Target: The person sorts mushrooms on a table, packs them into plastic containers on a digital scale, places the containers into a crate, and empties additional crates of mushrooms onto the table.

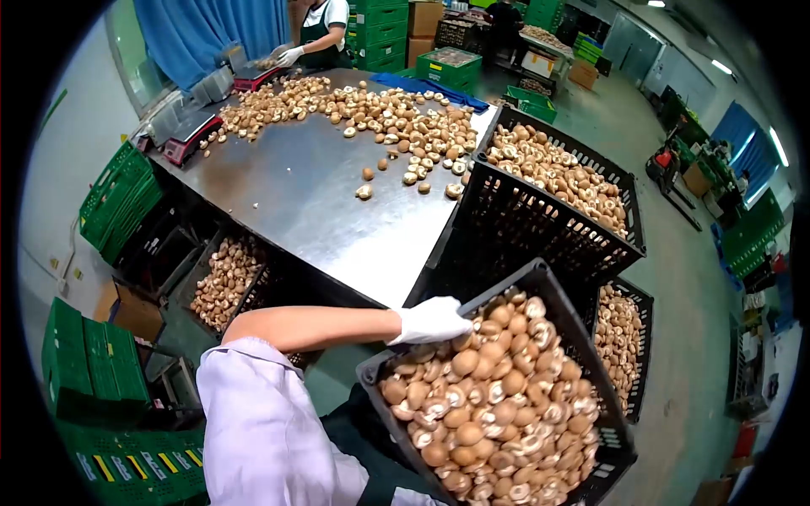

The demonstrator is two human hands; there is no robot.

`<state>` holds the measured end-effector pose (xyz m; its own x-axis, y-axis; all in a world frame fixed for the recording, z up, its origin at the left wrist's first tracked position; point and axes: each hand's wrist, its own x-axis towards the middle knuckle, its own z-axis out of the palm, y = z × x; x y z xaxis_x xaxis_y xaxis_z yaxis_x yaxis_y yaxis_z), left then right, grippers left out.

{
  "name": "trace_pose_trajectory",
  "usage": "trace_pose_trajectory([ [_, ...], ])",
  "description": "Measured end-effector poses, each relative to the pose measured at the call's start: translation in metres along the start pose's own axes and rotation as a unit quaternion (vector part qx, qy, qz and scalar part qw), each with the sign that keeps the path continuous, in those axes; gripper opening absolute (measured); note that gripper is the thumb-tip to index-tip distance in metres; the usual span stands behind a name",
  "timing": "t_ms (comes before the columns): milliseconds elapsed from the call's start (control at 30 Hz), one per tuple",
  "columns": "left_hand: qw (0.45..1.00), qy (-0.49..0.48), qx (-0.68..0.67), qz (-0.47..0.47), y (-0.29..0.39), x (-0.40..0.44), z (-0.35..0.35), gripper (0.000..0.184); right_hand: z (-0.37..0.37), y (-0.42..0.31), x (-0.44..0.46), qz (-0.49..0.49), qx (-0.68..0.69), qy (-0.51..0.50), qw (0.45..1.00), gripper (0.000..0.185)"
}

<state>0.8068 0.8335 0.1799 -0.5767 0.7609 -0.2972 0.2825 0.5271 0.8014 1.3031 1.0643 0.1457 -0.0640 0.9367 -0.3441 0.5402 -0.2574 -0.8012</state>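
Note:
A black plastic crate (547,282) heaped with brown mushrooms (498,379) is tilted in front of my body. My left hand (432,320), in a white glove, is closed over the crate's far edge, its fingertips hidden against the rim and mushrooms. My right hand is not in view. Just beyond, a larger full crate of mushrooms (557,173) stands beside the metal table (337,194). Along the back of that table lies a spread of loose mushrooms (396,114), with a few strays nearer its middle.
Another mushroom crate (620,346) sits on the floor at the right, and one more (228,278) under the table's left side. Red scales (190,142) line the left edge. A co-worker (325,34) stands behind the table. Green crates (93,354) are stacked at left.

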Motion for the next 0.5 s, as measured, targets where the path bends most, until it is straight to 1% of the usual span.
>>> trace_pose_trajectory([
  [33,0.999,-0.018,-0.024,0.019,0.012,-0.019,-0.018,0.042,0.003,-0.013,-0.011,-0.008,0.006,0.003,1.0,0.027],
  [67,0.998,-0.046,-0.046,-0.017,0.027,-0.049,-0.041,0.04,0.002,-0.027,-0.023,-0.022,0.005,-0.003,1.0,0.026],
  [133,0.995,0.035,-0.082,0.049,0.0,-0.064,-0.043,0.042,0.009,-0.055,-0.04,-0.041,-0.001,-0.018,0.999,0.028],
  [200,0.99,0.046,-0.128,0.04,-0.012,-0.098,-0.057,0.039,0.017,-0.079,-0.06,-0.056,-0.007,-0.034,0.998,0.032],
  [233,0.979,0.048,-0.194,0.043,-0.02,-0.114,-0.06,0.04,0.022,-0.092,-0.071,-0.064,-0.011,-0.041,0.997,0.034],
  [267,0.988,0.08,-0.125,0.046,-0.033,-0.125,-0.066,0.043,0.029,-0.103,-0.08,-0.073,-0.015,-0.049,0.996,0.037],
  [333,0.983,0.14,-0.107,0.056,-0.063,-0.149,-0.08,0.046,0.045,-0.125,-0.1,-0.088,-0.027,-0.066,0.994,0.044],
  [367,0.982,0.145,-0.109,0.051,-0.071,-0.164,-0.093,0.048,0.056,-0.135,-0.111,-0.087,-0.034,-0.077,0.993,0.047],
  [400,0.98,0.147,-0.132,0.031,-0.077,-0.184,-0.107,0.048,0.066,-0.144,-0.122,-0.078,-0.046,-0.092,0.992,0.051],
  [433,0.98,0.154,-0.125,0.008,-0.093,-0.194,-0.118,0.043,0.075,-0.152,-0.131,-0.06,-0.056,-0.108,0.991,0.055],
  [467,0.98,0.161,-0.116,-0.012,-0.108,-0.206,-0.13,0.038,0.088,-0.165,-0.144,-0.012,-0.067,-0.127,0.99,0.058],
  [500,0.971,0.189,-0.147,0.015,-0.109,-0.228,-0.141,0.032,0.104,-0.172,-0.166,-0.109,-0.07,-0.116,0.985,0.04],
])
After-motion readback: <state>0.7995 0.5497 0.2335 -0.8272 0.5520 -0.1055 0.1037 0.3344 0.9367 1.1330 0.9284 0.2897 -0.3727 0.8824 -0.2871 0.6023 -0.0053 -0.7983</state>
